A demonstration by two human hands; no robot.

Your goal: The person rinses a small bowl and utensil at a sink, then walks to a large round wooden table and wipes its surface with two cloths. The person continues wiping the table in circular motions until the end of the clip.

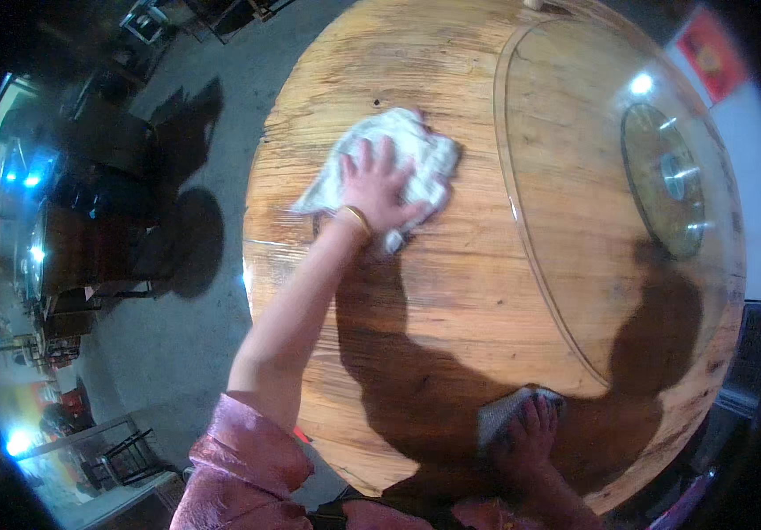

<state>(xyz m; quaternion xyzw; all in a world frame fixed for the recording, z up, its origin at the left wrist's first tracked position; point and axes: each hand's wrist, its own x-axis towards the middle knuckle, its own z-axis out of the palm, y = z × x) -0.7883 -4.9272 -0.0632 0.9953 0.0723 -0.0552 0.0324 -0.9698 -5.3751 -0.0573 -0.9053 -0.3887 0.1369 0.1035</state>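
My left hand (380, 182), with a gold bangle at the wrist, holds a crumpled white cloth (436, 156) down against a round wooden tabletop (446, 278). Its fingers are spread over the cloth, and the palm covers part of it. Nearer my body, my right hand (531, 434) rests on a grey cloth (496, 417) on the same wood, in shadow. Its fingers lie over the cloth's right part. To the right of both hands is a clear glass turntable (572, 165), its curved edge beyond the white cloth. Through the glass shows a round turntable base (645, 179).
Concrete floor (221, 132) shows left of the tabletop. Another table (62, 252) and a metal-framed stool (128, 457) stand farther left. A red poster (711, 56) hangs on the white wall (748, 165) at right. My shadow falls across the wood and glass.
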